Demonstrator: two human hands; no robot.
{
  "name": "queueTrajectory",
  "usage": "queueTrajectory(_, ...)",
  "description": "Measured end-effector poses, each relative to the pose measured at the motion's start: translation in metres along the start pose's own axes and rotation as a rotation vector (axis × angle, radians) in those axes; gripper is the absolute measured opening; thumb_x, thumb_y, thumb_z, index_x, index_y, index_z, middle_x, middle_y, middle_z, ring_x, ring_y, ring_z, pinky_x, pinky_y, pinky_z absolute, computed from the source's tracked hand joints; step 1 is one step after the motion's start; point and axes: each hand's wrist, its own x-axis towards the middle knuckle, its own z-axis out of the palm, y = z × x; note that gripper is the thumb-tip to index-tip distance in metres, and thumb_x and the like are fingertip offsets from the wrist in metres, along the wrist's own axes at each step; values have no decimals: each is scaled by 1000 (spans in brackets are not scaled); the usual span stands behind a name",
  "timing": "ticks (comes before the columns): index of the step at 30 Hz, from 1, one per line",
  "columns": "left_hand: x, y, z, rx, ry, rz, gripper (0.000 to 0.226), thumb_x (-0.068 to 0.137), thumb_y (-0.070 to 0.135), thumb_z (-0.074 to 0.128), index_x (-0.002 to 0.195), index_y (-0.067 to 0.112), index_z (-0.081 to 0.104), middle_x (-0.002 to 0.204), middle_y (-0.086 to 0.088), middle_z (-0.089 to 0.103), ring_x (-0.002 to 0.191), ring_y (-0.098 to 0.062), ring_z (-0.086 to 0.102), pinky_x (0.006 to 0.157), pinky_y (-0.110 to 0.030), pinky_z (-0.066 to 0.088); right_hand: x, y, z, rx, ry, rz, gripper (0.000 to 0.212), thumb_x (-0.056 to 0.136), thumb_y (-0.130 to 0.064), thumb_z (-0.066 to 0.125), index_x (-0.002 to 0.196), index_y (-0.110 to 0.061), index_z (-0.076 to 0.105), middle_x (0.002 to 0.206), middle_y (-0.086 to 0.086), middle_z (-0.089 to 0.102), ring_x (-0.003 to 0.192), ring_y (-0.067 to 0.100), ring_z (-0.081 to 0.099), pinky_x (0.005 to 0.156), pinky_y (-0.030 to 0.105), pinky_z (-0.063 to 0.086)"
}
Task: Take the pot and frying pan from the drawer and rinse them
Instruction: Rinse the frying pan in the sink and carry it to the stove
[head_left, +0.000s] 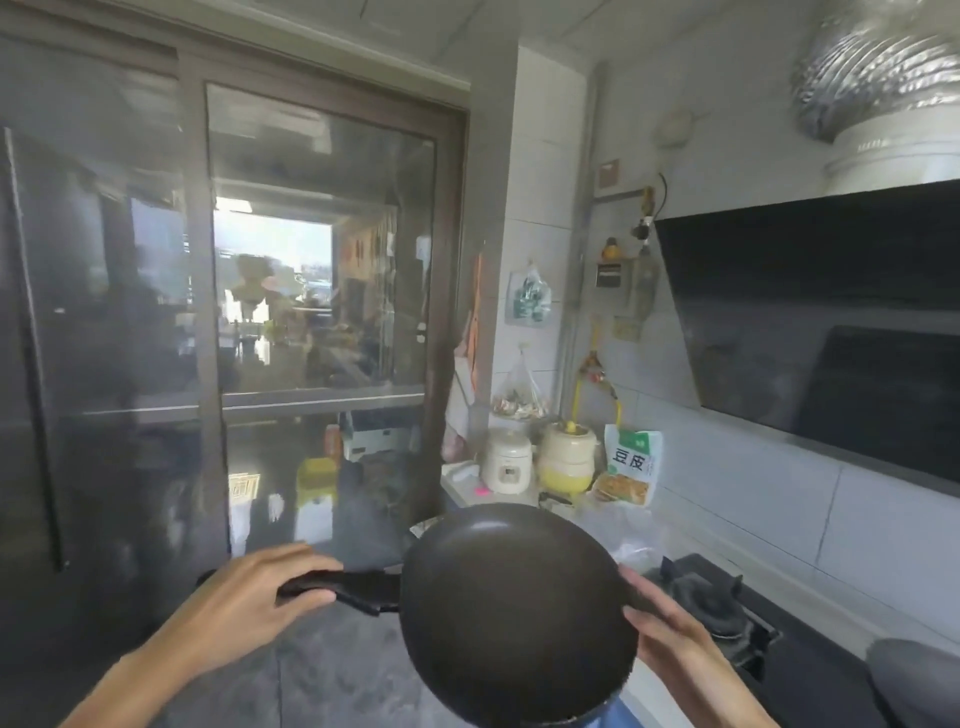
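Observation:
A dark non-stick frying pan (519, 618) is held in the air in front of me, its inside facing up and slightly toward me. My left hand (249, 597) is closed around its black handle (358, 590), which points left. My right hand (670, 631) grips the pan's right rim, fingers on the edge. Under the pan's near edge a blue rim (597, 716) peeks out; I cannot tell what it belongs to. No drawer and no sink show in the head view.
A black gas hob (727, 613) lies on the counter to the right, with a dark rounded vessel (914, 686) at the far right edge. A rice cooker (506, 460), a yellow pot (566, 457) and a food packet (631, 467) stand at the counter's far end. Glass sliding doors (311, 312) fill the left.

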Motion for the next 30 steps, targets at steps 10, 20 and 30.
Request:
queueTrajectory(10, 252, -52, 119, -51, -69, 170, 26, 86, 39, 63, 91, 61, 50, 115, 47, 41, 99, 17, 49, 74, -6, 42, 167, 6, -79, -164, 236, -45, 75, 52, -52, 85, 121, -35, 62, 137, 28, 27, 117, 13, 40, 94, 27, 39)
queueTrajectory(20, 510, -98, 255, -156, -267, 217, 41, 82, 36, 70, 91, 70, 50, 95, 36, 62, 88, 14, 59, 68, -11, 43, 346, 32, -190, -323, 495, 27, 40, 90, -17, 62, 126, -34, 55, 103, -4, 64, 109, 17, 56, 96, 29, 40)
queueTrajectory(30, 666, -142, 431, -212, -596, 361, 35, 82, 30, 71, 91, 56, 51, 99, 17, 66, 91, -2, 62, 80, -25, 50, 425, 144, -247, -598, 728, 295, 47, 87, 6, 57, 120, -28, 57, 99, 2, 71, 90, 19, 67, 89, 28, 52)
